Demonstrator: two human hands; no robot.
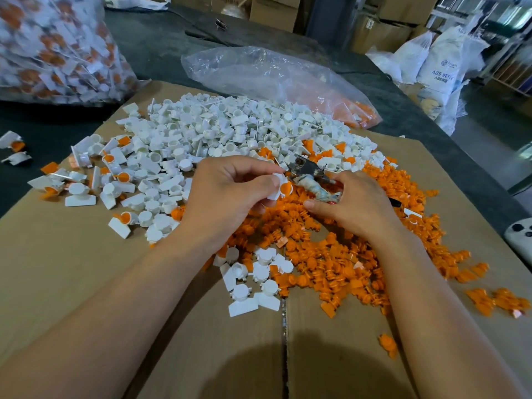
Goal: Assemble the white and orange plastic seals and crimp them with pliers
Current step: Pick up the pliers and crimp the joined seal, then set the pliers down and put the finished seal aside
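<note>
Left hand (227,191) pinches white-and-orange plastic seal (280,189); right hand (354,205) grips steel pliers (309,175) beside it, which should seat squarely before crimping.

Table: dark grey table (161,44) carried flattened cardboard (72,269).
Cardboard: white pieces (218,131) lay heaped at its far side, orange pieces (331,254) spread at right.
Beyond: full bag (57,44) stood far left; slack clear bag (259,70) lay behind the heaps.

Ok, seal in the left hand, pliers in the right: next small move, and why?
Probably slide the seal, pinched in the left hand, into the head of the pliers and squeeze with the right hand. The orange insert already sits in its white body, and the pliers lie right beside it.
</note>
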